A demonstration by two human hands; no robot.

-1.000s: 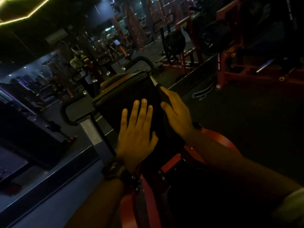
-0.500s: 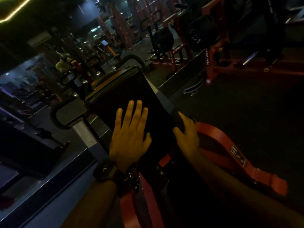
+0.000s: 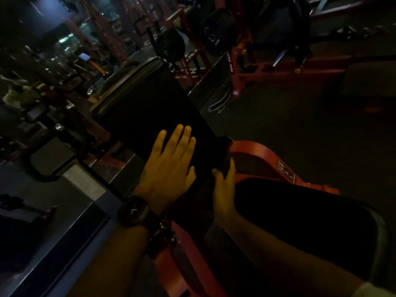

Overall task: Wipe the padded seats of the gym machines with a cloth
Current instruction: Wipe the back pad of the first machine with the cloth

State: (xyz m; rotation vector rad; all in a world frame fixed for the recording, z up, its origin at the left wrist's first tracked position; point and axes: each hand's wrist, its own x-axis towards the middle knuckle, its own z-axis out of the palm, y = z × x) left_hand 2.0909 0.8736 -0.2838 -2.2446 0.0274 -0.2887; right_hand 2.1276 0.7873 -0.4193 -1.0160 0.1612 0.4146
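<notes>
Pressing black matte seat [image 3: 150,108], left hand [image 3: 169,168] lies flat, fingers straight, grip holding nothing. Right hand [image 3: 224,189] at seat's near right edge, grip pinching dark cloth [image 3: 225,168], beside red frame [image 3: 257,151].

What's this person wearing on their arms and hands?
The left hand and right hand are bare, no gloves. The left wrist carries a dark square-faced watch and, beside it, a dark studded band. A pale sleeve edge shows on the right arm.
</notes>
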